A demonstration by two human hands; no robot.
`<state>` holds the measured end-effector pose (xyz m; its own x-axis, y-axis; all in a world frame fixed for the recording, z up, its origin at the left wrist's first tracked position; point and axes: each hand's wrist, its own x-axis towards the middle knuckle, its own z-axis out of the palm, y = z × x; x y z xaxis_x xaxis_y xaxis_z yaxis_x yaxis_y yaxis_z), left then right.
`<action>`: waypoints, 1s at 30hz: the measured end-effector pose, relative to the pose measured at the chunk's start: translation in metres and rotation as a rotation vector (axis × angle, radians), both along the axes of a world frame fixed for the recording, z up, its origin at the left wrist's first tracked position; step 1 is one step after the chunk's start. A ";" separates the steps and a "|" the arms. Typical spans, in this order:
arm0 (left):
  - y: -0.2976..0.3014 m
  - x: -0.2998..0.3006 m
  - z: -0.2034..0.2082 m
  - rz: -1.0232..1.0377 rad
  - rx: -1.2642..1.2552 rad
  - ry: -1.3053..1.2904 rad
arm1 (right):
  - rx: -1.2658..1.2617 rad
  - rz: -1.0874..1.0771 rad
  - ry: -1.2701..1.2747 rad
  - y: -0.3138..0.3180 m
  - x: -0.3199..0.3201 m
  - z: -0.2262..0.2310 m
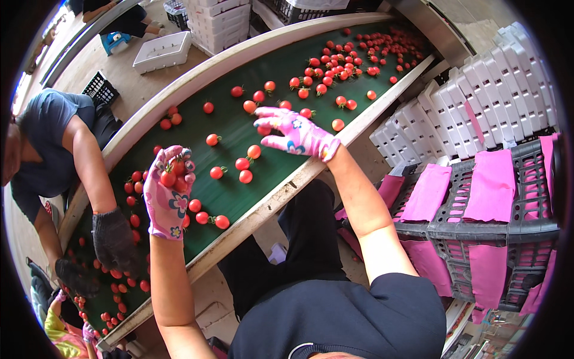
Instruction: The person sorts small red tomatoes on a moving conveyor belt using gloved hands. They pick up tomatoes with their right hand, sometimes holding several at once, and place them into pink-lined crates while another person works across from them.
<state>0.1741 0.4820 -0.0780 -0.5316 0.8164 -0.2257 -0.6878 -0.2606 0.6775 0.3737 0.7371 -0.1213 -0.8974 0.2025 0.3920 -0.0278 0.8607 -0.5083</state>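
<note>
Wearing a pink flowered glove, my left hand is raised over the green conveyor belt, its fingers curled around several red cherry tomatoes. My right hand, gloved alike, reaches across the belt from the near rail. A cherry tomato sits between its thumb and fingers; the fingertips are partly hidden. Other loose tomatoes lie on the belt between my hands, some with green stems. A denser cluster of tomatoes covers the belt's far right part.
Across the belt at left, a co-worker's dark-gloved hand works over more tomatoes. White crates are stacked at right, beside black crates with pink strips. The belt's pale near rail runs before me. A white crate lies beyond the belt.
</note>
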 end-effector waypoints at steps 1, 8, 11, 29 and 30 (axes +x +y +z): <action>-0.001 -0.001 -0.001 0.001 0.012 -0.002 | -0.113 0.076 0.012 -0.007 -0.004 0.004; -0.003 0.005 0.010 0.073 -0.058 -0.040 | 0.086 -0.036 0.253 0.003 -0.012 0.012; 0.000 0.007 0.011 0.044 -0.049 -0.033 | 0.272 -0.357 0.277 0.056 -0.019 -0.004; 0.009 0.017 0.003 -0.039 -0.116 0.032 | 0.116 -0.352 -0.054 0.080 -0.067 0.008; 0.007 0.016 0.001 -0.040 -0.094 0.049 | 0.186 -0.519 -0.148 0.088 -0.061 0.014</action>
<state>0.1900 0.4894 -0.0769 -0.5114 0.8135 -0.2771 -0.6617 -0.1671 0.7309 0.3127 0.8251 -0.1075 -0.7467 0.5714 0.3405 0.4829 0.8178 -0.3131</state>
